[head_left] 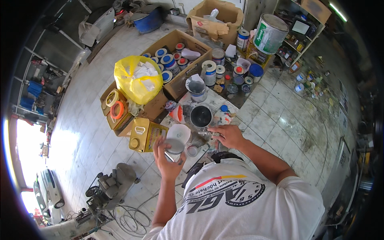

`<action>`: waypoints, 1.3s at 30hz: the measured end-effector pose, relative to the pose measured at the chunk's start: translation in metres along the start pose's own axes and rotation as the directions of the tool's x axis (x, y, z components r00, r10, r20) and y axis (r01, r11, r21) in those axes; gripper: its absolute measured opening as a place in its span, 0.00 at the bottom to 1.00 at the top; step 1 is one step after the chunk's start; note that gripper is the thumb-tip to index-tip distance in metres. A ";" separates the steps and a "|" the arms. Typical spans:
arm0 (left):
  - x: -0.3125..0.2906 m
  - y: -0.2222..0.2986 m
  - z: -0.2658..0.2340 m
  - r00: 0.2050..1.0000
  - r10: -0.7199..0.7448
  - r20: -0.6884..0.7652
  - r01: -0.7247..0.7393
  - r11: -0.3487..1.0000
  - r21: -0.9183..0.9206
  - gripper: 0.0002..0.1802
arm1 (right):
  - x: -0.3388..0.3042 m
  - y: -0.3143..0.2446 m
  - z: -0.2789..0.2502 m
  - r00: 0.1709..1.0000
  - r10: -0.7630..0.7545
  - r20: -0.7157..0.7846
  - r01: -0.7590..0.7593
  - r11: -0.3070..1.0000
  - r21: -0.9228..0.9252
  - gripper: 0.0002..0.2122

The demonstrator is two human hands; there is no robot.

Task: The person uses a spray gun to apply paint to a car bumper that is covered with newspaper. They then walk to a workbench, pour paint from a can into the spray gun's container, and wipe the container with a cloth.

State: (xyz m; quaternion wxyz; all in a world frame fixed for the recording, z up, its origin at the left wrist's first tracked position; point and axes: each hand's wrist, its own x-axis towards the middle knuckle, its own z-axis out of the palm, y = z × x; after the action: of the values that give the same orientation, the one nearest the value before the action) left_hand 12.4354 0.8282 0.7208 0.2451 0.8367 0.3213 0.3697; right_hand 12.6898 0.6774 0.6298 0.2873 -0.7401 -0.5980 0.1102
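Note:
My left hand (170,162) is curled around a small round container (175,147) with a grey top; whether that is a lid or its contents I cannot tell. My right hand (230,137) grips a metal spray gun (206,133). Just beyond the gun is a pot with dark paint (201,116). A white tub (179,134) stands behind the container in my left hand, and a small open cup (192,151) is beside it. To the left is a gold rectangular can (146,135). A grey-smeared can (197,89) stands farther back.
A cardboard box (200,50) holds several paint cans. Beside it sits a yellow plastic bag (130,82) of white scraps, with tape rolls (116,110) nearby. More cans and a large white bucket (270,34) stand at back right. A compressor-like machine (112,186) and hoses (130,220) lie lower left.

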 end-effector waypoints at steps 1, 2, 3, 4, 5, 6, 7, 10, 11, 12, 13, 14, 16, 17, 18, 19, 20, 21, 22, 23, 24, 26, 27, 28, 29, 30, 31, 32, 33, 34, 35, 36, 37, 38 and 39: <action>0.019 0.015 0.004 0.998 0.053 -0.020 -0.054 0.996 -0.075 0.28 | 0.000 -0.006 0.001 0.999 -0.030 -0.033 0.030 0.999 0.013 0.17; 0.034 0.024 0.012 0.993 0.107 -0.041 -0.112 0.982 -0.152 0.26 | 0.000 -0.012 0.001 0.999 -0.039 -0.028 0.039 0.999 0.032 0.17; 0.044 0.028 0.022 0.991 0.134 -0.019 -0.136 0.974 -0.184 0.25 | 0.001 -0.019 0.000 0.998 -0.053 -0.025 0.054 0.997 0.051 0.17; 0.052 0.027 0.034 0.987 0.164 0.001 -0.160 0.964 -0.213 0.25 | 0.005 -0.028 -0.002 0.997 -0.069 -0.023 0.070 0.995 0.072 0.17; 0.055 0.023 0.040 0.981 0.193 0.022 -0.182 0.953 -0.243 0.24 | 0.006 -0.038 -0.004 0.999 -0.035 0.029 0.031 0.992 0.121 0.16; 0.057 0.019 0.046 0.979 0.201 0.040 -0.187 0.954 -0.233 0.24 | 0.006 -0.042 -0.009 0.999 -0.033 0.034 0.029 0.994 0.101 0.17; 0.058 0.016 0.050 0.976 0.209 0.058 -0.191 0.956 -0.223 0.24 | 0.007 -0.045 -0.013 0.999 -0.031 0.039 0.027 0.996 0.082 0.17; 0.065 0.015 0.053 0.960 0.228 0.161 -0.197 0.962 -0.187 0.23 | 0.004 -0.046 -0.015 0.999 -0.044 -0.025 0.044 0.999 -0.022 0.18; 0.067 0.015 0.056 0.959 0.210 0.189 -0.173 0.965 -0.197 0.24 | 0.002 -0.044 -0.016 1.000 -0.016 -0.006 0.016 0.998 -0.060 0.19; 0.068 0.014 0.058 0.959 0.189 0.211 -0.146 0.968 -0.202 0.24 | 0.002 -0.046 -0.019 1.000 0.006 0.015 -0.005 0.995 -0.098 0.20; 0.069 0.012 0.060 0.957 0.196 0.215 -0.159 0.971 -0.177 0.22 | 0.001 -0.046 -0.018 1.000 0.011 0.004 -0.010 0.992 -0.129 0.20; 0.070 0.011 0.061 0.955 0.203 0.217 -0.172 0.973 -0.151 0.20 | 0.000 -0.047 -0.017 1.000 0.015 -0.006 -0.016 0.987 -0.160 0.20; 0.074 0.017 0.067 0.980 0.116 0.161 -0.088 0.982 -0.167 0.18 | 0.000 -0.050 -0.018 1.000 0.013 -0.026 -0.018 0.974 -0.224 0.20; 0.074 0.026 0.080 0.994 0.020 0.110 0.004 0.977 -0.214 0.17 | 0.000 -0.053 -0.017 0.999 0.009 -0.039 -0.019 0.966 -0.256 0.20; 0.076 0.034 0.089 0.995 -0.081 0.058 0.093 0.961 -0.262 0.18 | 0.001 -0.056 -0.018 0.999 -0.002 -0.051 -0.013 0.958 -0.287 0.20; 0.082 0.035 0.096 0.997 0.075 -0.033 -0.079 0.985 -0.153 0.21 | 0.003 -0.061 -0.020 0.999 0.038 -0.020 -0.042 0.969 -0.244 0.19; 0.083 0.035 0.095 0.999 0.045 0.025 -0.041 0.988 -0.146 0.20 | 0.005 -0.066 -0.022 0.997 0.074 0.014 -0.070 0.977 -0.201 0.19; 0.084 0.039 0.094 0.997 0.010 0.080 0.002 0.990 -0.144 0.20 | 0.005 -0.069 -0.026 0.992 0.111 0.055 -0.100 0.981 -0.168 0.18; 0.086 0.040 0.092 0.991 -0.026 0.134 0.045 0.989 -0.141 0.20 | 0.005 -0.070 -0.027 0.989 0.128 0.072 -0.119 0.985 -0.125 0.18; 0.089 0.036 0.091 0.981 -0.014 0.193 0.055 0.977 -0.206 0.18 | 0.003 -0.071 -0.029 0.985 0.144 0.092 -0.137 0.987 -0.083 0.17; 0.092 0.032 0.087 0.970 0.076 0.232 -0.033 0.982 -0.186 0.20 | 0.003 -0.071 -0.030 0.982 0.152 0.116 -0.148 0.988 -0.043 0.17; 0.097 0.022 0.081 0.918 0.238 0.318 -0.200 0.969 -0.147 0.24 | -0.002 -0.064 -0.028 0.989 0.126 0.082 -0.131 0.990 0.050 0.16; 0.096 0.016 0.077 0.923 0.239 0.302 -0.203 0.968 -0.147 0.27 | -0.003 -0.060 -0.029 0.991 0.114 0.069 -0.121 0.988 0.100 0.16; 0.096 0.012 0.073 0.928 0.240 0.285 -0.206 0.968 -0.146 0.30 | -0.003 -0.052 -0.034 0.983 0.123 0.134 -0.138 0.984 0.112 0.16; 0.096 -0.002 0.067 0.946 0.210 0.248 -0.171 0.970 -0.170 0.33 | -0.004 -0.042 -0.041 0.971 0.131 0.199 -0.157 0.980 0.123 0.17; 0.098 -0.015 0.063 0.961 0.185 0.207 -0.144 0.970 -0.196 0.37 | -0.001 -0.030 -0.050 0.958 0.138 0.252 -0.175 0.976 0.131 0.17; 0.100 -0.044 0.050 0.980 0.127 0.152 -0.086 0.965 -0.250 0.40 | 0.000 -0.013 -0.059 0.962 0.118 0.244 -0.162 0.972 0.169 0.17; 0.108 -0.065 0.035 0.995 0.040 0.087 -0.023 0.981 -0.194 0.39 | 0.000 0.009 -0.069 0.967 0.114 0.227 -0.161 0.966 0.203 0.18; 0.117 -0.085 0.018 0.999 -0.039 0.023 0.042 0.988 -0.148 0.39 | 0.003 0.022 -0.071 0.971 0.117 0.206 -0.165 0.958 0.234 0.18; 0.121 -0.104 0.000 0.995 -0.098 -0.029 0.099 0.995 0.009 0.36 | 0.012 0.026 -0.066 0.980 0.160 0.117 -0.175 0.975 0.135 0.18; 0.122 -0.123 -0.016 0.985 -0.152 -0.085 0.164 0.974 0.158 0.34 | 0.023 0.031 -0.063 0.980 0.198 0.027 -0.199 0.980 0.033 0.19; 0.119 -0.147 -0.033 0.968 -0.227 -0.106 0.248 0.929 0.276 0.36 | 0.031 0.033 -0.059 0.974 0.219 -0.059 -0.223 0.973 -0.065 0.19; 0.112 -0.170 -0.039 0.944 -0.301 -0.136 0.331 0.864 0.379 0.39 | 0.038 0.040 -0.053 0.973 0.230 -0.003 -0.229 0.968 0.100 0.18; 0.104 -0.184 -0.033 0.931 -0.333 -0.148 0.364 0.832 0.419 0.39 | 0.048 0.052 -0.050 0.971 0.234 0.041 -0.237 0.937 0.257 0.18; 0.091 -0.197 -0.030 0.919 -0.359 -0.162 0.392 0.793 0.467 0.39 | 0.055 0.057 -0.048 0.970 0.227 0.082 -0.241 0.877 0.417 0.18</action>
State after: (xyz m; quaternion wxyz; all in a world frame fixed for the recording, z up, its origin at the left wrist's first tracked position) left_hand 12.3889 1.0316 0.6537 0.0828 0.7780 0.5718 0.2468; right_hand 12.7752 0.7083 0.6467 0.4164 -0.7250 -0.4703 0.2825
